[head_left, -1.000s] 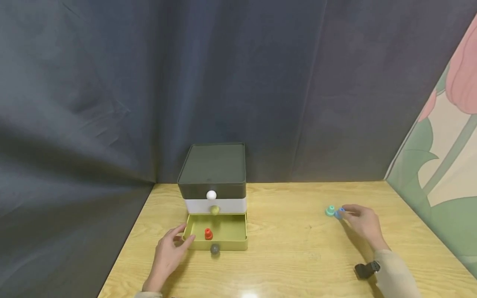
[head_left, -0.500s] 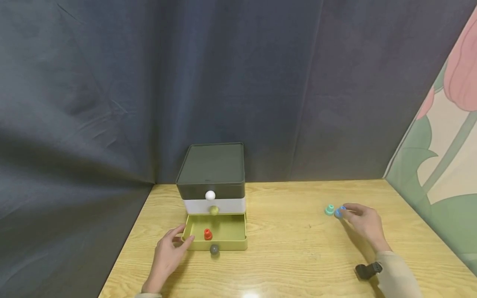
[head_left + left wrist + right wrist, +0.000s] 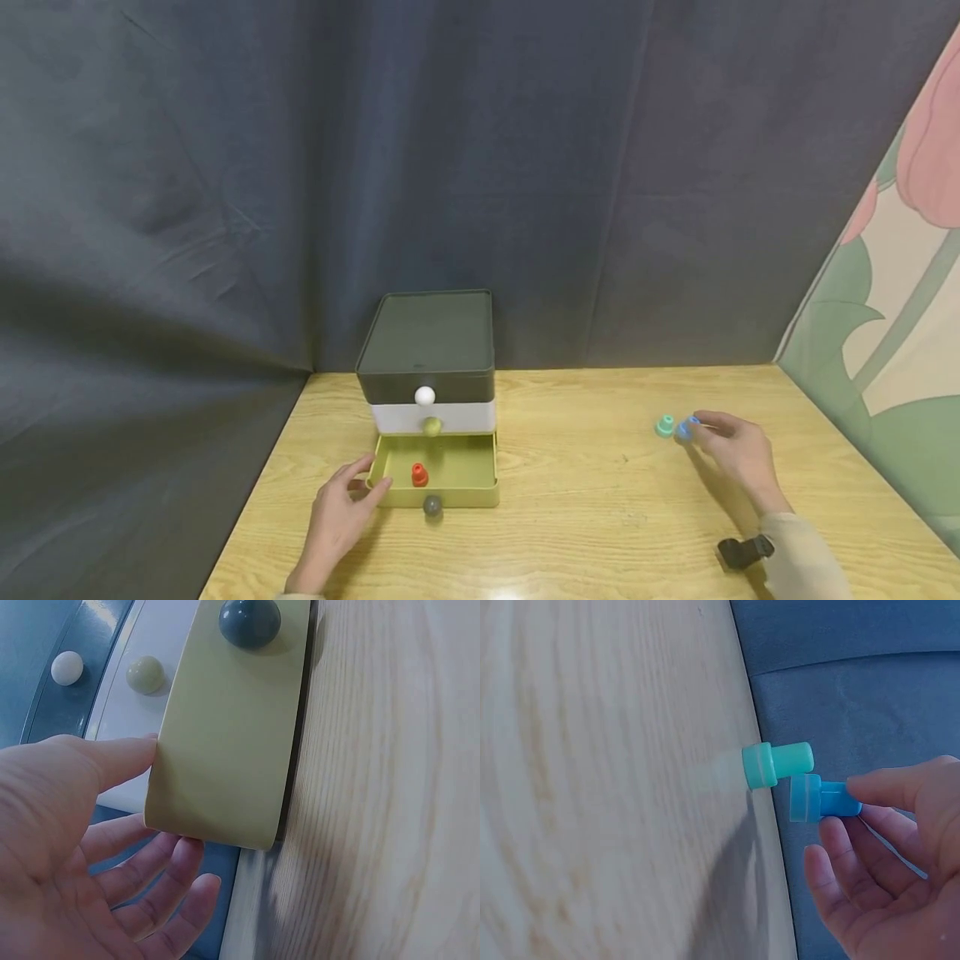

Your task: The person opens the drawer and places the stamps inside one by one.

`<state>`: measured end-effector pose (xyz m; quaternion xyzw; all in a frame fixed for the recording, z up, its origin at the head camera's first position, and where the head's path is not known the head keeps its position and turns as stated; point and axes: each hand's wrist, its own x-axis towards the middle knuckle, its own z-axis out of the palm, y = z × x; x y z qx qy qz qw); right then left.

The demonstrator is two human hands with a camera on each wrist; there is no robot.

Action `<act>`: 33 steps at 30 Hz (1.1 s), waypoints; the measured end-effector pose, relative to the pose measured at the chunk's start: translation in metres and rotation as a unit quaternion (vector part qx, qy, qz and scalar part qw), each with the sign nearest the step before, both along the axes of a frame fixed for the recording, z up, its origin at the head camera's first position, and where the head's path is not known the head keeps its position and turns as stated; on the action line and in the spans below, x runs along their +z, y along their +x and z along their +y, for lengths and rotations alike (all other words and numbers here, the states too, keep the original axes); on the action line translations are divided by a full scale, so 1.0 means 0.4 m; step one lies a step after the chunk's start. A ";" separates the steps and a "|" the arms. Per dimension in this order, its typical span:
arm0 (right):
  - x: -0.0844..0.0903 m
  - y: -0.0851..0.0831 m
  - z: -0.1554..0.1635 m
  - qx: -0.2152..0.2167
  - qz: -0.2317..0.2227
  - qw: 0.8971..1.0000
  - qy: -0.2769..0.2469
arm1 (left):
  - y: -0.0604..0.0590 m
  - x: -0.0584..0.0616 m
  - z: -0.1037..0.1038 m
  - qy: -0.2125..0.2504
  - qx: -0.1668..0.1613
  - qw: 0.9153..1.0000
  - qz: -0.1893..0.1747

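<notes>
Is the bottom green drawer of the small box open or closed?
Open. The green drawer is pulled out in front of the white drawer, and a red piece lies visible inside it.

Drawer unit: dark grey top tier [image 3: 425, 337] with white knob [image 3: 425, 396]; white middle tier [image 3: 465, 414] with olive knob [image 3: 432, 426]; olive-green open drawer [image 3: 457, 467] with grey knob [image 3: 432, 505]. Red peg [image 3: 419, 475]. Teal peg [image 3: 664, 426]. Blue peg [image 3: 683, 429]. Worktop [image 3: 585, 508]: pale wood grain. Backdrop [image 3: 375, 167]: dark grey-blue cloth.

Right hand [image 3: 731, 450]: fingertips now closed in a pinch on the blue peg [image 3: 684, 428], a shade nearer than before.
Blue peg: barely shifted beside the green peg [image 3: 664, 426].
</notes>
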<state>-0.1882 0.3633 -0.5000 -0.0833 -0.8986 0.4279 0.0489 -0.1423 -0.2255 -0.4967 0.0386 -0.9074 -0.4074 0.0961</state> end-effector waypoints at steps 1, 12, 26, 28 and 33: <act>0.002 0.001 -0.001 -0.001 0.001 1.000 -0.002 | 0.000 0.000 0.000 0.000 -0.001 1.000 0.000; 0.014 0.009 -0.021 -0.014 0.021 1.000 -0.003 | -0.004 -0.006 0.003 0.004 0.002 1.000 -0.008; 0.042 0.030 -0.078 -0.007 0.070 0.998 0.009 | -0.001 0.002 -0.001 0.004 -0.004 1.000 0.001; 0.046 0.033 -0.088 -0.005 0.073 0.997 0.008 | -0.001 0.002 -0.001 0.002 -0.003 1.000 0.003; 0.058 0.034 -0.116 0.001 0.082 0.996 0.016 | -0.002 0.000 0.001 0.004 -0.003 1.000 0.004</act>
